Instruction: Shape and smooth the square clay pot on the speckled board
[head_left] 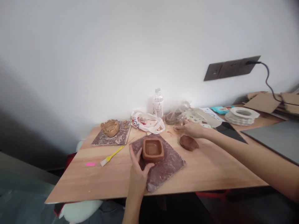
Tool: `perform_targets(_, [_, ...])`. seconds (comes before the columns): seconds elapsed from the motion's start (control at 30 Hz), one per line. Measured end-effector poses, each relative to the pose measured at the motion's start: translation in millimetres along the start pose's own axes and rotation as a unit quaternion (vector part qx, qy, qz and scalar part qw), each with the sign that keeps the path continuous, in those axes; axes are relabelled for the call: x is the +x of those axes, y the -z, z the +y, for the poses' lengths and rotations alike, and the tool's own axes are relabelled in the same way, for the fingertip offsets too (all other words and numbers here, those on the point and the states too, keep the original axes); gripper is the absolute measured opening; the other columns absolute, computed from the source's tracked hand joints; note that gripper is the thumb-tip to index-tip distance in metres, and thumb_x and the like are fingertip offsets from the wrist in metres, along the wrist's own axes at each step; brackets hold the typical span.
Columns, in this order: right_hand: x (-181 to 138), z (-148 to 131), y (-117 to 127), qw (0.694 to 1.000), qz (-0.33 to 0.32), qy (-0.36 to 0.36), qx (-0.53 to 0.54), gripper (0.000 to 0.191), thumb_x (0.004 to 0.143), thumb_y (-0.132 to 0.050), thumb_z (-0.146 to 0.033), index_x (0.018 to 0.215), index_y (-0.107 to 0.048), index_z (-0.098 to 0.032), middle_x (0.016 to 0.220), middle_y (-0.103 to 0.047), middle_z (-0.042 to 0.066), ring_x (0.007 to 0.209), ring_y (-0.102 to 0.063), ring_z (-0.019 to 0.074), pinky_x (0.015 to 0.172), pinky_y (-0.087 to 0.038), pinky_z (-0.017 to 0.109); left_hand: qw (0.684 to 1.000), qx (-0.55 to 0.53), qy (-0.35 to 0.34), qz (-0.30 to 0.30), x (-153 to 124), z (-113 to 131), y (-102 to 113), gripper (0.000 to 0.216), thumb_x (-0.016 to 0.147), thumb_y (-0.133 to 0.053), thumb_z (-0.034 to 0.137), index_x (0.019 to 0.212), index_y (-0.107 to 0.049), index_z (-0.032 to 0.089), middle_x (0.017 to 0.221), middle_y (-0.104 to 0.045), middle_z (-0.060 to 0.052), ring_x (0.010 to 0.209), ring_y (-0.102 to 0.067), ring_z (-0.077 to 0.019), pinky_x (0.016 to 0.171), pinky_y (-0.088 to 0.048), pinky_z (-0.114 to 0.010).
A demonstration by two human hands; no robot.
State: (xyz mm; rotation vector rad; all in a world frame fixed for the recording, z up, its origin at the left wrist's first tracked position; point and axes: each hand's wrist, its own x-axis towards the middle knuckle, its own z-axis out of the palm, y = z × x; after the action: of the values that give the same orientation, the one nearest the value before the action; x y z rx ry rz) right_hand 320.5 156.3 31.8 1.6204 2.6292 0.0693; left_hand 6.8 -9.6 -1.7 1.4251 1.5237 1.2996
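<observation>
Left hand [139, 166], thumb and fingers spread, curves round the eight o'clock corner of a square clay bowl [153, 151] on a board [168, 169]; whether it touches, I cannot tell. From the bowl, the right hand [189, 128] is at two o'clock, at a small clay piece [177, 128]; I cannot tell if it pinches it. A flat clay lump [188, 143] lies at three, a brush [112, 155] at nine.

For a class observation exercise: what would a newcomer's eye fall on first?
Probably the square brown clay dish on the mottled purplish board, with the left hand spread at its near left corner. Then the yellow-handled brush and the pink rectangle, both left of the board on the wooden table.
</observation>
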Motion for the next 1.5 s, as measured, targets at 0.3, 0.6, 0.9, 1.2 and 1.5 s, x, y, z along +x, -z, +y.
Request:
perform_targets(0.3, [-1, 2, 1, 1.0, 0.029, 0.011, 0.005, 0.05, 0.086, -0.047, -0.013, 0.128, -0.066, -0.031, 0.098, -0.06, 0.011, 0.094, -0.055, 0.0242, 0.071, -0.045, 0.029, 1.0, -0.014, 0.002, -0.005, 0, -1, 1, 0.105, 0.079, -0.071, 0.028, 0.155, 0.001, 0.029, 0.145, -0.056, -0.011, 0.134, -0.052, -0.0247, 0.114, -0.038, -0.044])
perform_targets(0.6, [-14, -21, 25, 0.965, 0.195, 0.168, 0.056, 0.06, 0.078, -0.046, 0.001, 0.125, -0.068, -0.029, 0.112, -0.059, 0.012, 0.101, -0.056, 0.0248, 0.08, -0.049, 0.037, 1.0, -0.018, 0.001, -0.005, 0, 1, 1, 0.105, 0.078, -0.07, 0.029, 0.155, 0.001, 0.027, 0.144, -0.056, -0.012, 0.135, -0.052, -0.0248, 0.113, -0.038, -0.043])
perform_targets(0.9, [-2, -84, 79, 0.921, 0.084, 0.365, 0.106, 0.048, 0.088, -0.043, -0.001, 0.117, -0.069, -0.028, 0.144, -0.043, 0.009, 0.134, -0.04, 0.0274, 0.105, -0.04, 0.052, 1.0, -0.01, 0.005, -0.007, 0, 3, 1, 0.106, 0.079, -0.07, 0.03, 0.155, 0.003, 0.027, 0.145, -0.055, -0.012, 0.134, -0.053, -0.0245, 0.111, -0.041, -0.041])
perform_targets(1.2, [12, -97, 81, 0.911, 0.071, 0.401, 0.059, 0.03, 0.099, -0.047, -0.02, 0.118, -0.069, -0.024, 0.151, -0.043, 0.01, 0.139, -0.036, 0.0279, 0.112, -0.033, 0.056, 0.999, -0.033, 0.012, -0.012, -2, 3, 1, 0.107, 0.079, -0.07, 0.028, 0.155, 0.004, 0.028, 0.145, -0.055, -0.011, 0.133, -0.053, -0.0236, 0.112, -0.04, -0.042])
perform_targets(1.5, [20, -97, 88, 0.884, 0.1, 0.455, 0.026, 0.041, 0.099, -0.047, -0.023, 0.139, -0.053, -0.017, 0.151, -0.045, 0.011, 0.144, -0.032, 0.0251, 0.118, -0.027, 0.049, 1.0, -0.028, 0.007, -0.011, -1, 4, 1, 0.104, 0.08, -0.069, 0.029, 0.155, 0.003, 0.03, 0.145, -0.056, -0.01, 0.131, -0.055, -0.0234, 0.111, -0.041, -0.042])
